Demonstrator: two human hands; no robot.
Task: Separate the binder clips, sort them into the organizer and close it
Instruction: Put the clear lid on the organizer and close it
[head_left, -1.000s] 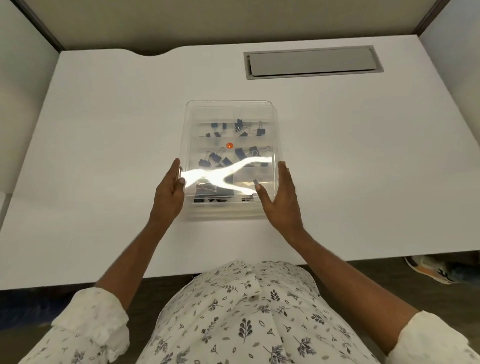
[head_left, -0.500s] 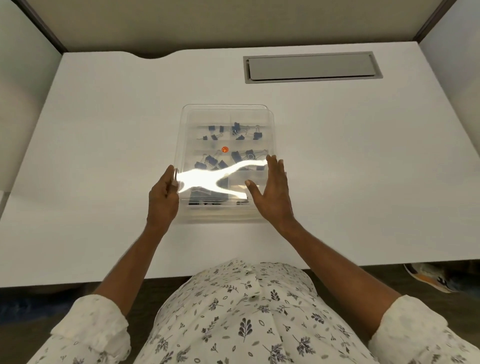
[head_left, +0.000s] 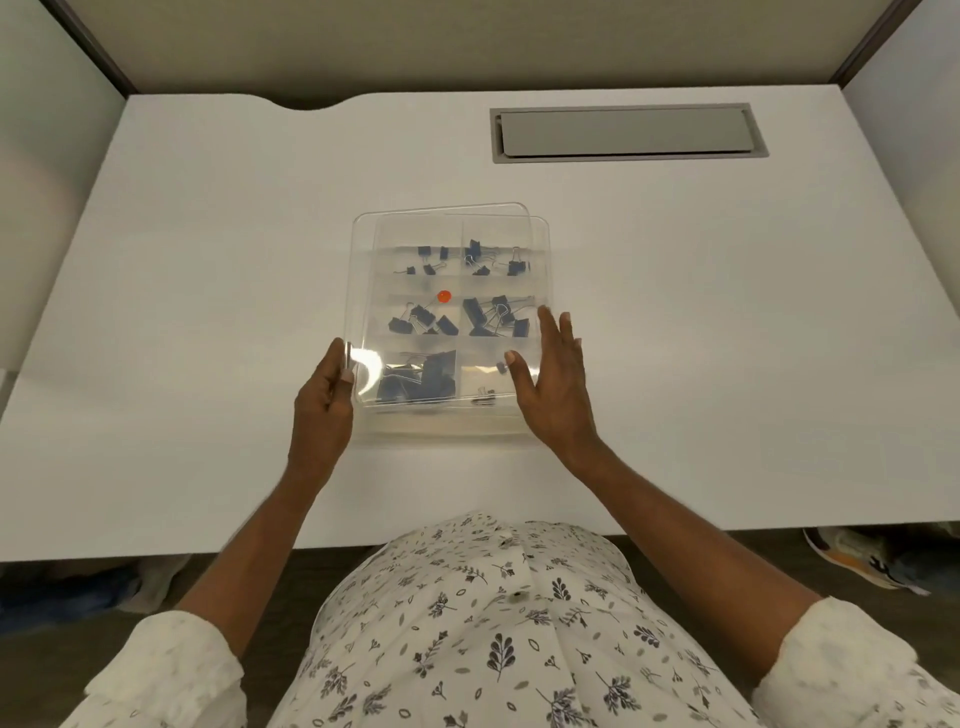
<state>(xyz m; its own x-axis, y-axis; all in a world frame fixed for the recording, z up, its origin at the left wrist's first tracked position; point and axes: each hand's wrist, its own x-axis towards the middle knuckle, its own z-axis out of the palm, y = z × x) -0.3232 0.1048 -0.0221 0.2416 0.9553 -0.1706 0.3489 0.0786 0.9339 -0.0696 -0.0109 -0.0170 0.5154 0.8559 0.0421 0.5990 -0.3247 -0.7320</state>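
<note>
A clear plastic organizer (head_left: 540, 291) sits mid-desk, divided into compartments that hold several blue binder clips (head_left: 498, 317). A clear lid (head_left: 363, 249) lies over it, shifted a little to the left and tilted, not seated on the rim. My left hand (head_left: 324, 410) grips the lid's near-left edge, thumb on top. My right hand (head_left: 553, 384) rests with straight fingers on the lid's right side, over the near-right compartment. A small orange dot (head_left: 443, 296) shows on the lid.
The white desk (head_left: 208, 260) has a grey cable hatch (head_left: 626, 134) at the back right. Partition walls stand left, right and behind. A shoe (head_left: 857, 564) lies on the floor under the desk's right edge.
The lid has slid left and lost its bright glare. My right hand moved up from the organizer's side onto the lid; my left hand keeps its grip on the left edge.
</note>
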